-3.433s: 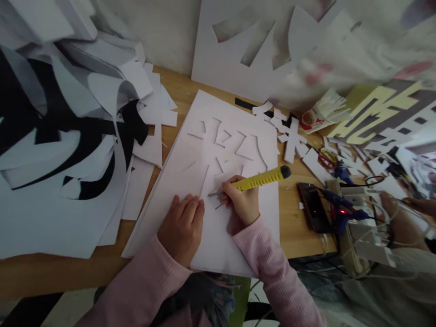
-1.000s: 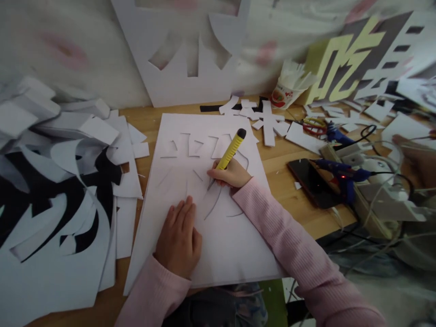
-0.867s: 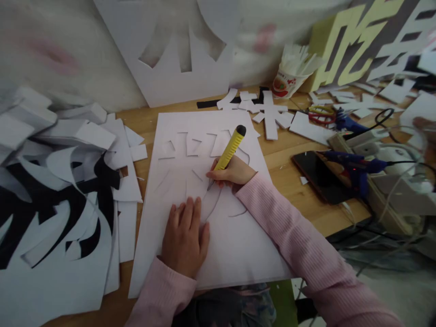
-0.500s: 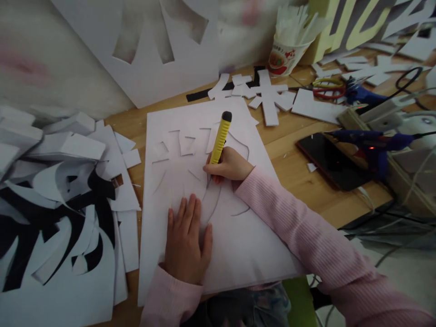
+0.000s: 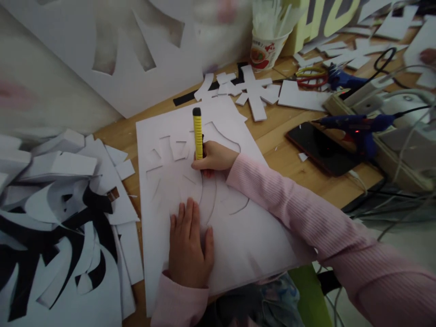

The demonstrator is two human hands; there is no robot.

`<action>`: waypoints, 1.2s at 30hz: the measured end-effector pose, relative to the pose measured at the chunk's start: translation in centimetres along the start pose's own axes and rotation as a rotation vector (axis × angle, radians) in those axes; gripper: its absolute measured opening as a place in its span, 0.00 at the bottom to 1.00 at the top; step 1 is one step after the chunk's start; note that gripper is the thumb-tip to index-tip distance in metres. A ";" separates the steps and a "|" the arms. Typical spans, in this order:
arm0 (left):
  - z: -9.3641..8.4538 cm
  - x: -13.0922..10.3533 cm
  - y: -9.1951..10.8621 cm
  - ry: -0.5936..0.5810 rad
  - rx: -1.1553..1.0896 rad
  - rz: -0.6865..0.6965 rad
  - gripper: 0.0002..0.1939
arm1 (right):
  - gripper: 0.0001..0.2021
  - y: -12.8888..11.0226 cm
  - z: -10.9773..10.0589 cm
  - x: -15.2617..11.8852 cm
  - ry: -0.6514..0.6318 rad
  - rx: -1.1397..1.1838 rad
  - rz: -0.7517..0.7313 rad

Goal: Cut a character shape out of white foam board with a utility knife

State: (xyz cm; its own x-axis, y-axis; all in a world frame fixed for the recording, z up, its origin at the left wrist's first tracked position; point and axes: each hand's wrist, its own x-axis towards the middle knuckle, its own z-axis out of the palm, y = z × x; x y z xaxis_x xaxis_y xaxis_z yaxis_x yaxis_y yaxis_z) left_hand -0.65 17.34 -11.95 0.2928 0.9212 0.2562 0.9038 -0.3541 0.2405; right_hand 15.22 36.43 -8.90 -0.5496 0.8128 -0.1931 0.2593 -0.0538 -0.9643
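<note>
My right hand (image 5: 216, 157) is closed around a yellow cutter-like tool with a black end (image 5: 198, 136), held nearly upright over the middle of a white board (image 5: 252, 254). The tool's lower tip is hidden by the fingers. Thin curved and straight cut lines run across the board, below and on both sides of the hand. Flat on the board's lower left part lies my left hand (image 5: 190, 250), its thumb apart from the fingers, with nothing in it.
White and black cut pieces (image 5: 61, 227) are heaped at the left. Behind the board lie white cutouts (image 5: 255, 93) and a paper cup (image 5: 269, 47). To the right are a phone (image 5: 323, 147), a blue glue gun (image 5: 361, 125), pliers (image 5: 311, 77) and cables.
The camera view has shifted, moving most objects left in the picture. The yellow tool is more upright, and my right hand is a little higher along the lines. My left hand stays flat.
</note>
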 end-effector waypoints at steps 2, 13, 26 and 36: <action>0.0 0.0 0.0 -0.004 -0.007 -0.001 0.33 | 0.09 -0.1 -0.2 0.3 -0.011 -0.017 0.005; 0.0 -0.2 -0.2 -0.034 0.015 0.025 0.36 | 0.09 0.0 -0.9 1.1 -0.047 -0.024 -0.027; 0.0 -0.2 -0.2 -0.072 0.013 0.022 0.37 | 0.08 -0.1 -1.8 1.4 -0.099 -0.078 -0.145; 0.1 -0.3 -0.2 -0.071 0.024 0.020 0.37 | 0.07 0.1 -1.9 1.8 -0.002 -0.111 -0.176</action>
State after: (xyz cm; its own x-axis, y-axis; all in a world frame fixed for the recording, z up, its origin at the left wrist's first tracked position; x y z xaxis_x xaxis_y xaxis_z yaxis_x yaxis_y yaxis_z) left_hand -0.90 17.13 -12.23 0.3311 0.9236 0.1933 0.9048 -0.3689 0.2129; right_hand 15.74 39.01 -8.95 -0.5954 0.8031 -0.0238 0.2447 0.1531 -0.9574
